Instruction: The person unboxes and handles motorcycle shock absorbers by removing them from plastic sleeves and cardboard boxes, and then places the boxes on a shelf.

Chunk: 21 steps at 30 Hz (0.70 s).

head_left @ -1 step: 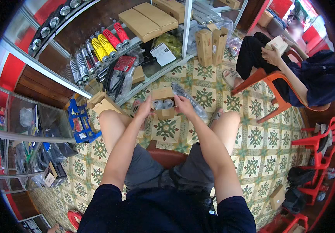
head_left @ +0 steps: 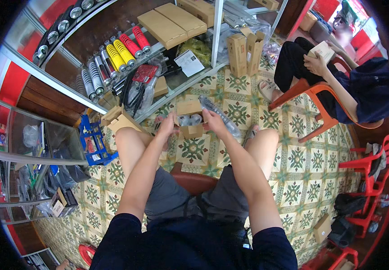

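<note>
Between my knees I hold a small cardboard box [head_left: 191, 131] with its top flaps raised. Inside it lie shiny pieces in clear plastic [head_left: 190, 120]; their exact kind is too small to tell. My left hand [head_left: 168, 125] grips the box's left side, with the fingers partly hidden behind the cardboard. My right hand [head_left: 213, 121] grips the opposite side near the raised far flap. Just beyond my right hand, a long plastic-wrapped part [head_left: 221, 117] lies on the tiled floor.
A glass cabinet [head_left: 172, 96] ahead holds coil-spring shock absorbers [head_left: 123, 52] and flat cartons [head_left: 172, 24]. Tall cartons [head_left: 245, 54] stand beside it. A seated person [head_left: 365, 90] at right holds a small box [head_left: 322, 52]. A blue rack [head_left: 94, 140] is left; red chairs [head_left: 374, 171] are right.
</note>
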Tool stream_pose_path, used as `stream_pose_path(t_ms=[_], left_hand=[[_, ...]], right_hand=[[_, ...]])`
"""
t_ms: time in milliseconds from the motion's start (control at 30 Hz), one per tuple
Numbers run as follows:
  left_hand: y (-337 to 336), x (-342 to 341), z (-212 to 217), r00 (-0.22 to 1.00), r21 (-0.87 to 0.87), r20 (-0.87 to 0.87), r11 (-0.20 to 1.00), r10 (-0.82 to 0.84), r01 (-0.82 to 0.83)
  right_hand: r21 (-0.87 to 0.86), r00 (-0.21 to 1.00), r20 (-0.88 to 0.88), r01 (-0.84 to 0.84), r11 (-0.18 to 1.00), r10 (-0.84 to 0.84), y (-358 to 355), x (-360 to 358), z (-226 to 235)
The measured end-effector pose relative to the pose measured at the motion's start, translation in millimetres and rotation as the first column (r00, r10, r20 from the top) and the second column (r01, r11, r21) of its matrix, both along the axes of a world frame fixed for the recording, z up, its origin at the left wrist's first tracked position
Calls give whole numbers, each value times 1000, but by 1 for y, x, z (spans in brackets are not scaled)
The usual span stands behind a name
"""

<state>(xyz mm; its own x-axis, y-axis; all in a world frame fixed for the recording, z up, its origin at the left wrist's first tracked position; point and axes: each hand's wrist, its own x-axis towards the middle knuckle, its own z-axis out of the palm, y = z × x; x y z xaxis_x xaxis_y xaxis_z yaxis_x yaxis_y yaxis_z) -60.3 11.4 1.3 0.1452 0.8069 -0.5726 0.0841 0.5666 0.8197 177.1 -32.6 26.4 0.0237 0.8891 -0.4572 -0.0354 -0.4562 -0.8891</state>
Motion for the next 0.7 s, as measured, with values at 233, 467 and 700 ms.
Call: stream_pose_path(t_ms=[233, 467, 700], left_hand=[[-6, 17, 4, 992, 85, -56, 990, -109, 114], [-6, 28, 14, 970, 148, -124, 962, -210, 227], [-9, 30, 10, 953, 231, -275, 953, -128, 194]], right_hand=[[110, 981, 190, -49, 993, 28, -3, 13, -22], [-32, 982, -52, 178, 984, -179, 5, 21, -37], [87, 998, -28, 67, 994, -64, -5, 13, -26]])
